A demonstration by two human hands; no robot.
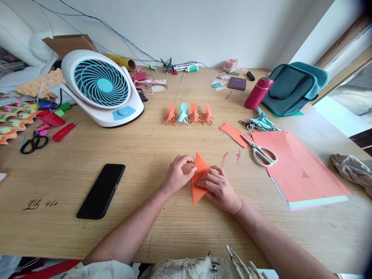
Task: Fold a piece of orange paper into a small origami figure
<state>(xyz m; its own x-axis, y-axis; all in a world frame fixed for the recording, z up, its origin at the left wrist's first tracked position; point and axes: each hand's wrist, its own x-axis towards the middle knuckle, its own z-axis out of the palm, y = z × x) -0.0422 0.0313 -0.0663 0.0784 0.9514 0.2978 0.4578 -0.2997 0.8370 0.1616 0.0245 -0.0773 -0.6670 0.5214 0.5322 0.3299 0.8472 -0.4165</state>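
A folded orange paper [200, 170], kite-shaped, lies on the wooden table [145, 155] in front of me. My left hand [178, 175] pinches its left edge with curled fingers. My right hand [220, 188] presses down on its right side, fingers bent over the fold. Behind the paper stands a row of finished origami figures [188, 114], three orange and one light blue. A stack of orange paper sheets [299, 166] lies to the right, with white-handled scissors [261, 152] on its near-left corner.
A black phone [101, 190] lies to the left. A white desk fan [101, 88] stands at the back left, with black scissors [34, 143] and a red cutter [64, 131] nearby. A teal bag [293, 87] and a red bottle [258, 93] stand at the back right.
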